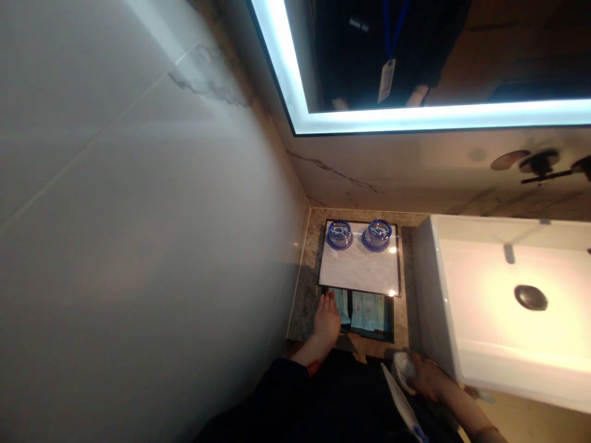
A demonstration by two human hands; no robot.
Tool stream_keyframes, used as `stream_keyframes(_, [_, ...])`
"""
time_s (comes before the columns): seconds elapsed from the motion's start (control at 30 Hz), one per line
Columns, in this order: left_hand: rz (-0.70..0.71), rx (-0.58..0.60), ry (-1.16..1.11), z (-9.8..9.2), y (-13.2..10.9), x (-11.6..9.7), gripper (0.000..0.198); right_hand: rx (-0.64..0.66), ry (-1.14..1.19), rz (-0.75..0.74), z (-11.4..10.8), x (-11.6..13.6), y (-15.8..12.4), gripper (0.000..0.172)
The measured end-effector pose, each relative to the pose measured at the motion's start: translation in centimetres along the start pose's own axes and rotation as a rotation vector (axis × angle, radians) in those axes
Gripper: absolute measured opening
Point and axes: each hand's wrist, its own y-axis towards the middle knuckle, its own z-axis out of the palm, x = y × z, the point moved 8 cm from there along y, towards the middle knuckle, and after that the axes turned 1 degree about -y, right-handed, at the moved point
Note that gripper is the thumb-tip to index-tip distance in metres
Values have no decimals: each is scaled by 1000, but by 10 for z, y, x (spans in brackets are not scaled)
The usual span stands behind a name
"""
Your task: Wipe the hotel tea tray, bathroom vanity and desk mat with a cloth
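Observation:
My left hand (327, 319) lies at the left side of an open black drawer (372, 336), its fingers stretched out together over the drawer's edge. Inside the drawer, light-green packets (369, 309) stand in two compartments parted by a dark divider. Above it is a box top (357, 271) with a white marble look and a dark rim. At my right, low beside the sink, my right hand (427, 376) is closed round a white cloth-like bundle (404, 369); its exact kind is hard to make out.
Two clear glasses (339, 232) with blue rims and bases stand at the back of the box top. To the right is a white sink (446, 295) with a dark drain. A badge (399, 400) hangs before me. A lit mirror (305, 123) is above, a wall (184, 246) to the left.

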Motion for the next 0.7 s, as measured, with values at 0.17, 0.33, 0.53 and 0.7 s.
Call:
stream_keyframes(0.17, [8,-82,19,-11,8,-1,48,5,22,-16,6,-2,6,72])
stream_keyframes(0.33, [119,-96,-18,-12,18,-18,51,2,31,-26,5,-2,5,72])
stream_keyframes(0.53, [276,-53,-71,-5,19,-26,62,-5,19,-20,3,-2,3,67])
stream_keyframes(0.7, [276,-53,-96,-13,13,-24,73,-4,26,-8,2,-3,2,64])
